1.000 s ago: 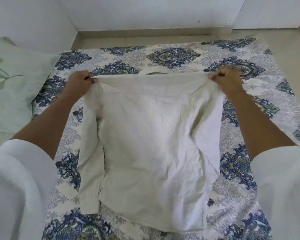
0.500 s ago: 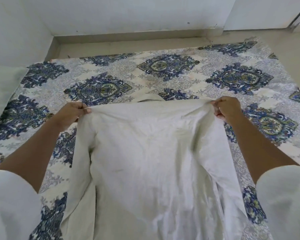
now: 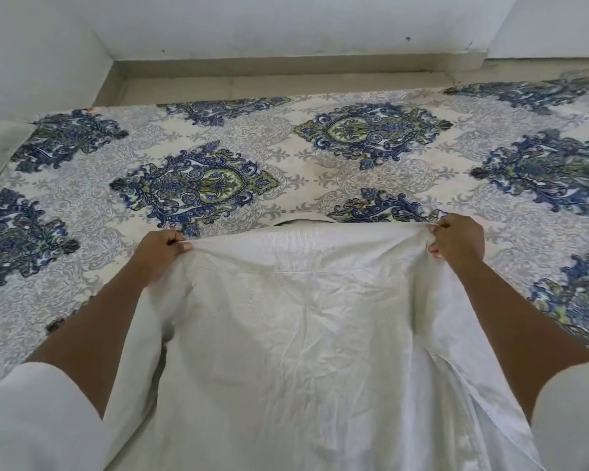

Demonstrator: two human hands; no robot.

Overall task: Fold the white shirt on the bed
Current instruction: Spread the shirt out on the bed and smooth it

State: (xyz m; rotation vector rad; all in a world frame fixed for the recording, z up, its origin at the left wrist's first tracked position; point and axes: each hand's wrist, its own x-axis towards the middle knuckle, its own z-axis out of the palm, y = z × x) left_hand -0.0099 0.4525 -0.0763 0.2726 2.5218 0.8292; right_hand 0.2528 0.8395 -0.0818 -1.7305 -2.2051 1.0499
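Two hands, one per shoulder corner of the white shirt (image 3: 286, 334): left hand (image 3: 159, 248) and right hand (image 3: 458, 241) each have fingers curled and thumb clamped on a pinch of cloth, seemingly to keep the top edge taut and level. Shirt spreads from the middle of the bed (image 3: 218, 147) toward its near edge, collar (image 3: 301, 222) pointing at the far edge, probably being squared up for folding.

Loose white sleeves (image 3: 38, 419) end near the elbows, possibly rolled up, leaving the forearms (image 3: 109, 317) bare.
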